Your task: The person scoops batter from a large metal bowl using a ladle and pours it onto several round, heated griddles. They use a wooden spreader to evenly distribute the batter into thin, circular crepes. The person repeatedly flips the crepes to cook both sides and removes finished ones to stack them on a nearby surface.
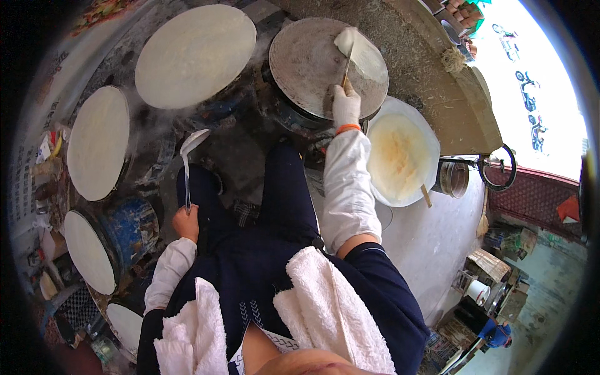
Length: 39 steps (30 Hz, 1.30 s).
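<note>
At the far griddle (300,69), just right of the middle, I had the white-gloved right hand (347,105) closed around a thin-handled tool (347,67). Its far end met a patch of pale batter (370,61) on the right part of the plate, thickest in a white lump on the patch's left — the rest of the surface was bare and greyish. I could not make out the shape of the tool's head.

Over on the left, nearer me, the bare left hand (185,222) gripped a metal ladle (185,165) by its handle, bowl pointing away and held above the floor beside the left knee.

An orange band (347,129) circled the right wrist, over a white sleeve (349,187). Just to the right of the griddle I saw a round, yellowish-white sheet (400,147) on a pale round base, with a wooden stick (426,197) at its near edge. Leftward, more round plates curved toward me, each coated white: a large one (195,56) far off, then a second (98,144), a third (89,252) by a blue drum (134,230) — and a fourth (127,325), partly hidden.
</note>
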Available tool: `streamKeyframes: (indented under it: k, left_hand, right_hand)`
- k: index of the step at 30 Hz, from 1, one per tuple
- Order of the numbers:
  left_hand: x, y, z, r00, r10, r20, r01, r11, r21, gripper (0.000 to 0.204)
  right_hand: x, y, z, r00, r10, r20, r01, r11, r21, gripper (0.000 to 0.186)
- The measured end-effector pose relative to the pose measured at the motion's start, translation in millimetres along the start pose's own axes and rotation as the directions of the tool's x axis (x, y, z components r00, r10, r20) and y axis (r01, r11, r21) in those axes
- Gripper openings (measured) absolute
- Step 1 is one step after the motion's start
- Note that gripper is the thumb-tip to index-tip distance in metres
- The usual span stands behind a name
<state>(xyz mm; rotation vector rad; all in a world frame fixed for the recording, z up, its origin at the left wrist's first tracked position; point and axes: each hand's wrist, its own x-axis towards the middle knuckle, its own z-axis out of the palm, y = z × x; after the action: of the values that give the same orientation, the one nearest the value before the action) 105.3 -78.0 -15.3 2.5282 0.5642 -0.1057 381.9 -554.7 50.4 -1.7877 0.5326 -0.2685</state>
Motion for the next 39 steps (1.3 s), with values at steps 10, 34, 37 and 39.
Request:
streamKeyframes:
  k: [10,34,37,39]
  left_hand:
    - [-2,-6,3,0.997,-0.081,-0.021,0.078,0.991,-0.106,0.022]
    - [-8,7,3,0.99,-0.134,-0.053,0.126,0.983,-0.131,0.024]
    - [-9,12,2,0.992,0.006,-0.122,-0.024,0.989,-0.143,0.025]
    - [-10,13,2,0.993,-0.014,-0.118,-0.004,0.988,-0.153,0.026]
  right_hand:
    - [-5,-11,-59,0.997,-0.071,-0.026,0.055,0.916,-0.397,0.046]
    - [23,-35,-29,0.91,-0.094,0.405,0.3,0.822,-0.484,0.047]
    - [25,-26,-43,0.923,-0.117,0.367,0.316,0.774,-0.549,0.044]
    - [33,-43,-58,0.945,-0.16,0.286,0.306,0.745,-0.593,0.044]
